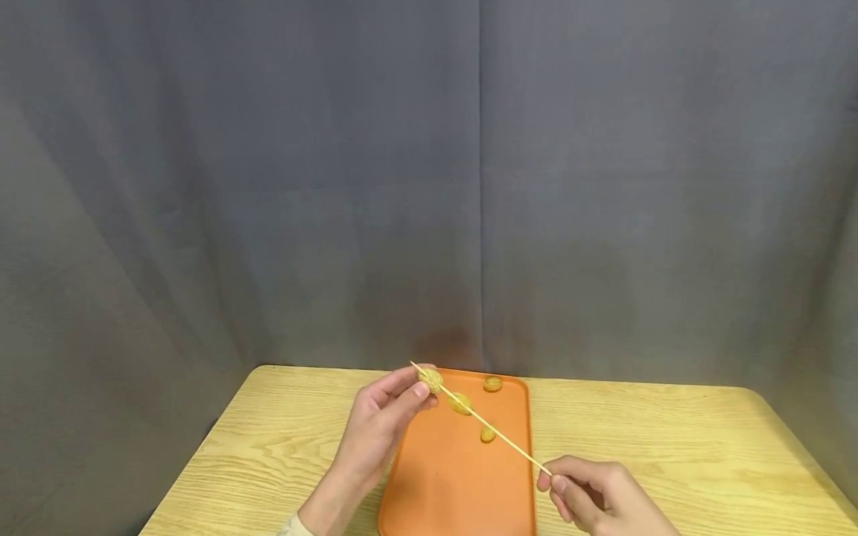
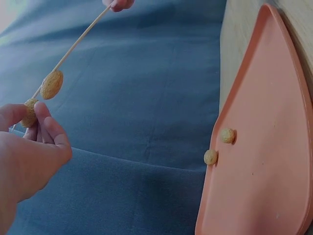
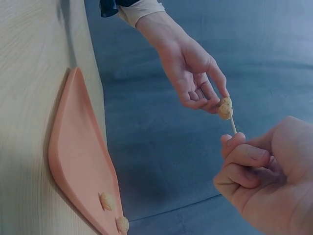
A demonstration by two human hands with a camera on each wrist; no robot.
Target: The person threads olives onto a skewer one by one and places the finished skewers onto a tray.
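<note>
A thin wooden skewer (image 1: 509,444) slants across the head view, its pointed tip at the upper left. My right hand (image 1: 596,491) pinches its lower end between thumb and fingers. Near the tip, my left hand (image 1: 378,424) pinches a golden-brown, rough-skinned ball (image 1: 431,380) between thumb and fingertips, and the tip sticks out past it. A second, oval ball (image 2: 52,84) sits on the skewer just behind the first, on the side of my right hand. Both balls and the skewer are up off the tray in the wrist views.
An orange tray (image 1: 462,491) lies on the wooden table (image 1: 670,439) beneath the hands. On it are two more such balls, one near the far right corner (image 1: 492,383) and one nearer the middle (image 1: 488,433). A grey curtain (image 1: 402,186) hangs behind the table.
</note>
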